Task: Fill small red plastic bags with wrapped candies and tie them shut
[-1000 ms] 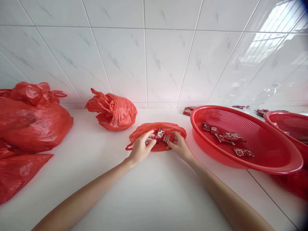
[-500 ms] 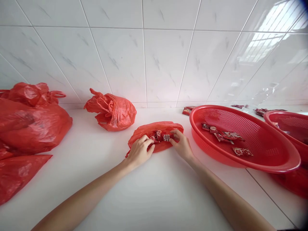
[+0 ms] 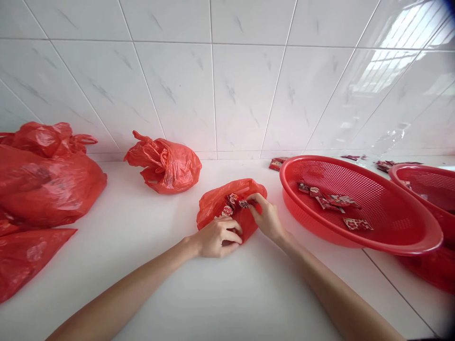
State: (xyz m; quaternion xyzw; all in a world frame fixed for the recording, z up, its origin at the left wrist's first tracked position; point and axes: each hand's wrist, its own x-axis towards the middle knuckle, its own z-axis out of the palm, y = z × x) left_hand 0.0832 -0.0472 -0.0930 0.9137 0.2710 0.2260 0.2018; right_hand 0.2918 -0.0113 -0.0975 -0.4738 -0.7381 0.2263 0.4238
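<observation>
Head view shows my right hand [image 3: 267,218] at the right side of an open red bag [image 3: 212,202]. Its fingers seem to pinch the edge of a patterned packet [image 3: 243,204], which lies just left of the fingertips, within the bag's mouth; its long axis I cannot tell surely. My left hand [image 3: 217,237], farther from this packet, is at the front rim with fingers bent; whether they grasp the plastic, I cannot tell. On the white surface [image 3: 227,298], a perforated basket [image 3: 394,213] stands to the right.
</observation>
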